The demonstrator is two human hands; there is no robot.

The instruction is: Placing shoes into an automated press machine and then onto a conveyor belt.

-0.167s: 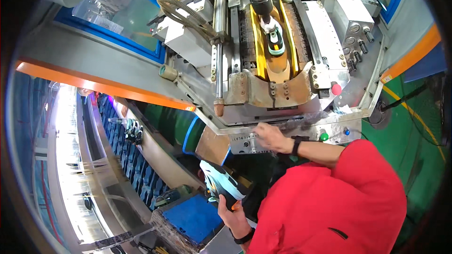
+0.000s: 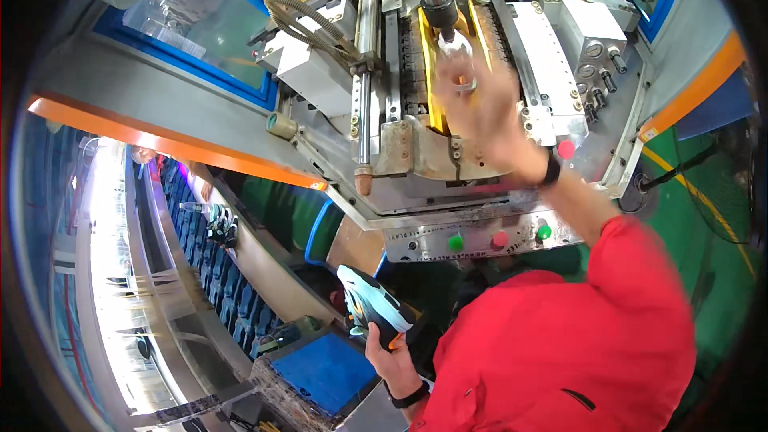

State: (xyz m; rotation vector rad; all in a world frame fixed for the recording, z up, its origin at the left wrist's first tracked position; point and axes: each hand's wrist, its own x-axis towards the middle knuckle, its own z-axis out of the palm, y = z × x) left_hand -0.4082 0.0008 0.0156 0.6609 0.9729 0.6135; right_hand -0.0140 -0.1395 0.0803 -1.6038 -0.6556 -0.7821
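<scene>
A light blue and black shoe (image 2: 372,302) with orange touches is gripped in my left hand (image 2: 390,352), fingers wrapped round its lower end. Up at the machine, my right hand (image 2: 484,104) reaches over the press bed, smeared by motion, so its fingers cannot be read. Under and behind it is a second shoe (image 2: 458,54), mostly hidden by that hand, below the machine's vertical rod (image 2: 436,0). Yellow side plates (image 2: 426,72) flank this shoe. Whether the right hand touches it does not show.
Along the machine's front panel sit green and pink buttons (image 2: 500,238). A metal cylinder (image 2: 364,128) with a brown tip stands left of the bed. Lower left is a blue-topped stand (image 2: 324,370); beyond it runs a conveyor (image 2: 216,248) carrying more shoes (image 2: 222,226).
My right hand has moved up from the front panel to over the shoe in the machine, uncovering buttons. My left hand still holds its shoe, nearly unmoved.
</scene>
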